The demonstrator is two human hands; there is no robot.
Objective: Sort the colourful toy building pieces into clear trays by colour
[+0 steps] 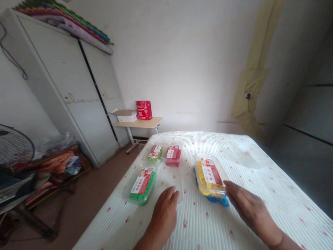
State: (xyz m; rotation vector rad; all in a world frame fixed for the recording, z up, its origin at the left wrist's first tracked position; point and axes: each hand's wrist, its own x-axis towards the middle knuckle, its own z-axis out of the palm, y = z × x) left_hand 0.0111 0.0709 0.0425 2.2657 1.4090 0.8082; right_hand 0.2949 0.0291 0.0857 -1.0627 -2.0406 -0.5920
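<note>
My right hand (pixel 249 205) is at the near right corner of a clear plastic box of yellow pieces (pixel 209 173), gripping its edge with straight fingers; the thumb is hidden. The box has a red and white label and sits over blue pieces (pixel 220 200) that stick out below it. My left hand (pixel 166 211) has its thumb and forefinger close together at the edge of a clear, see-through plastic container (pixel 170 178), faint against the cloth. Left of it lies a labelled box of green pieces (pixel 142 185).
Farther back on the bed-like surface (pixel 203 229) stand boxes of light green (pixel 155 153) and red pieces (pixel 173 155). A clear plastic sheet or lid (pixel 249 154) lies at the right. Beyond are a small table (pixel 153 122) with a red bag (pixel 144 110), a cabinet (pixel 62 83) and a fan (pixel 14 146).
</note>
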